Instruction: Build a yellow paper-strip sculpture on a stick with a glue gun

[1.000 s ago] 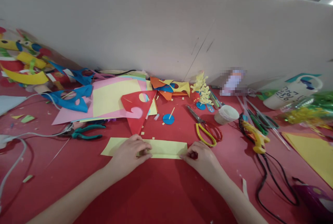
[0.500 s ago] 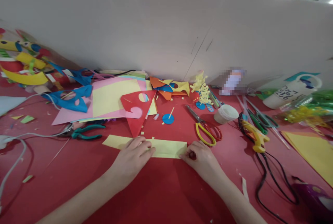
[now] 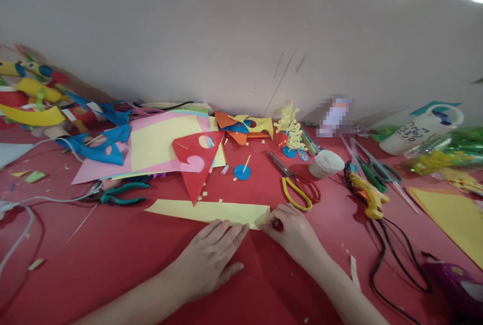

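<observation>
A long pale yellow paper strip (image 3: 226, 211) lies across the red table in front of me. My left hand (image 3: 213, 252) is flat along the strip's near edge, fingers stretched out to the right and thumb apart. At the strip's right end, my right hand (image 3: 287, 222) pinches the paper between thumb and bent fingers. A red paper piece with cut-out holes (image 3: 194, 179) touches or nearly touches the strip's far edge. Beyond my right hand lie scissors with yellow and red handles (image 3: 298, 191). A blue paper disc (image 3: 242, 172) with a small stick on it sits farther back.
Left of the strip are green-handled pliers (image 3: 126, 193) and a white cord. Coloured paper sheets (image 3: 162, 144) are stacked behind. On the right stand a white cup (image 3: 326, 164), a yellow glue gun (image 3: 368, 194) with a black cord, and a white bottle-like container (image 3: 403, 134) by the wall.
My left hand has come off the strip's middle and moved right and nearer to me, its fingers straightening along the near edge. My right hand stays at the strip's right end.
</observation>
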`<state>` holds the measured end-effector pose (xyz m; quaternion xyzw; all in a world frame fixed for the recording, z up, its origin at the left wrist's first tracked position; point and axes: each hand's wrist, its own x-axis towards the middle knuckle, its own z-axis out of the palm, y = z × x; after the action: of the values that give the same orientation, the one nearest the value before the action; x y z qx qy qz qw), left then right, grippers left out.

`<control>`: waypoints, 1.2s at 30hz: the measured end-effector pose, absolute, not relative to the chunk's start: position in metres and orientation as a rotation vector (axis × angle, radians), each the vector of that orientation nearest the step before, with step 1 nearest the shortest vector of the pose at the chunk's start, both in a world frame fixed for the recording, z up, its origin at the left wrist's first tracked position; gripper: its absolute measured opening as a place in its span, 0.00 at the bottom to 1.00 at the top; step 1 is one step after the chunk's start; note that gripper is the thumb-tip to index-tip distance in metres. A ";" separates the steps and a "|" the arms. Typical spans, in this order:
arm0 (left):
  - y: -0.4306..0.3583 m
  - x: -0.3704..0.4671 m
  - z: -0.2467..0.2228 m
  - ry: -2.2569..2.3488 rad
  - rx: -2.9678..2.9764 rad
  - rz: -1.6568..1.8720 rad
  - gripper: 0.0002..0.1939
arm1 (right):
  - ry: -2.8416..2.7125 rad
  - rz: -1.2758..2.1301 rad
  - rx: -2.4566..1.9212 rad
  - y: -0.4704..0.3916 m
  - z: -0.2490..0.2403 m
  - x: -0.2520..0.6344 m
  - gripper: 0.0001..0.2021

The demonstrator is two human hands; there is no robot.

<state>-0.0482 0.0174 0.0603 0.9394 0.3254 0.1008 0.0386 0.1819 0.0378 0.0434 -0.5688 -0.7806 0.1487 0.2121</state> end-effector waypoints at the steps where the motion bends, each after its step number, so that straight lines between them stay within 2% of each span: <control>1: 0.017 -0.048 0.060 1.001 2.873 0.305 0.27 | -2.169 0.410 -1.575 0.038 0.043 0.182 0.11; 14: 0.018 -0.049 0.057 0.988 2.845 0.215 0.27 | -2.160 0.404 -1.603 0.038 0.044 0.181 0.12; 17: 0.019 -0.049 0.058 0.993 2.831 0.200 0.27 | -2.138 0.494 -1.606 0.038 0.045 0.183 0.11; 22: 0.019 -0.049 0.061 0.986 2.790 0.217 0.27 | -2.032 0.779 -1.572 0.042 0.048 0.194 0.02; 24: 0.019 -0.049 0.061 0.979 2.784 0.242 0.27 | -1.980 0.862 -1.556 0.042 0.050 0.193 0.03; 26: 0.019 -0.049 0.060 0.977 2.786 0.246 0.27 | -1.951 0.778 -1.576 0.039 0.051 0.188 0.07; 31: 0.020 -0.049 0.060 0.975 2.799 0.176 0.28 | -2.042 0.188 -1.714 0.026 0.047 0.161 0.18; 36: 0.020 -0.049 0.063 0.978 2.785 0.116 0.29 | -2.091 0.172 -1.786 0.025 0.046 0.155 0.18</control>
<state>-0.0493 0.0202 0.0630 0.9387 0.3295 0.0392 0.0938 0.1552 0.0249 0.0455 -0.6361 -0.7448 0.0612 0.1922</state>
